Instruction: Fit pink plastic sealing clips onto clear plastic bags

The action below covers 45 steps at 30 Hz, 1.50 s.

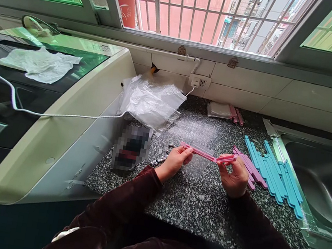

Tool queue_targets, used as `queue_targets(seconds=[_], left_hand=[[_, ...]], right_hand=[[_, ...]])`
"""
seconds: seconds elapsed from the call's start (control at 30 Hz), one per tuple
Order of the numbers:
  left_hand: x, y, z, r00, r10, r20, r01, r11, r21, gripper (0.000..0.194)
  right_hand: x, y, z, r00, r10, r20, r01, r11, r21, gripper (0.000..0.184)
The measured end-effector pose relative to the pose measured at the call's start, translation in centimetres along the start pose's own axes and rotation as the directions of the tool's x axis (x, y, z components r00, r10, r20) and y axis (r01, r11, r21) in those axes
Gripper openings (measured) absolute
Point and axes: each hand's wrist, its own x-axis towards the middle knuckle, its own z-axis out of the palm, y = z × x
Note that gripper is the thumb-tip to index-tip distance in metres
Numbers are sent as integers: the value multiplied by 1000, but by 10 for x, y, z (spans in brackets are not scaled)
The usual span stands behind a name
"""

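Between my two hands is a long pink hinged plastic clip (202, 152), like a bag-sealing clip, its two arms spread at a wide angle. My left hand (177, 162) pinches the left arm of it. The other arm is gripped by the fingers of my right hand (233, 176), near the hinge. Under the clip, a clear plastic bag (197, 166) lies on the speckled counter. Just right of my right hand is a group of pink clips (253, 173), with turquoise clips (269, 171) beyond. Small shiny pieces (160, 160) lie scattered beside my left wrist.
A steel sink (327, 185) borders the counter on the right. At the left stands a washing machine (82, 127), with a white cable (68, 117) crossing it to the wall socket (199, 82). Clear bags (151, 100) are heaped behind a blurred dark object (132, 148).
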Motion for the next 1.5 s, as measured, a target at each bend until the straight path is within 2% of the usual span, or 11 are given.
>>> queue_targets(seconds=[0.43,0.77,1.13,1.5], left_hand=[[-2,1,1,998,36,57,-38,998,45,45],[-3,0,1,994,81,71,-90,986,138,49],[0,-12,-3,991,110,80,-124,970,207,49],[-4,-6,-1,983,155,96,-179,925,335,51]], right_hand=[[-2,4,5,993,-119,6,119,993,4,21],[-4,1,7,991,-121,62,123,992,-35,16],[-7,4,9,980,-175,98,178,984,-23,26],[-5,3,11,974,-188,125,190,982,-1,27]])
